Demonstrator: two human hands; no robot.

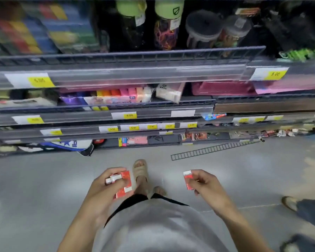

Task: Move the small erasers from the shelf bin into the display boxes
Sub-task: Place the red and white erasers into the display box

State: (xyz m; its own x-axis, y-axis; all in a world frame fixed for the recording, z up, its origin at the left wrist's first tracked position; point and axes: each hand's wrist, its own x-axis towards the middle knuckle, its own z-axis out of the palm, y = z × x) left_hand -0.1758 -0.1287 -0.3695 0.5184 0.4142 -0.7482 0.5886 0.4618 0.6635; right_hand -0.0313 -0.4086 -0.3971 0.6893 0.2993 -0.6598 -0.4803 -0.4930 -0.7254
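Grey shirt front point(153, 231) fills the lower view. Left hand point(105, 186) grips a cluster of red-and-white small erasers point(123, 184), apparently as stock in reserve; right hand point(204, 182) pinches 1 eraser point(188, 180) apart from them, presumably singled out for placing. Both are held over the grey floor point(44, 188), short of the store shelves point(116, 113) with yellow price tags point(129, 115). No display boxes can be identified; the view is blurred.

Two hands: the left hand point(105, 188) holds a cluster of several red-and-white erasers point(123, 184), exact count unclear; the right hand point(205, 182) holds one eraser point(188, 180). Two green-lidded jars point(168, 20) on the far shelf.
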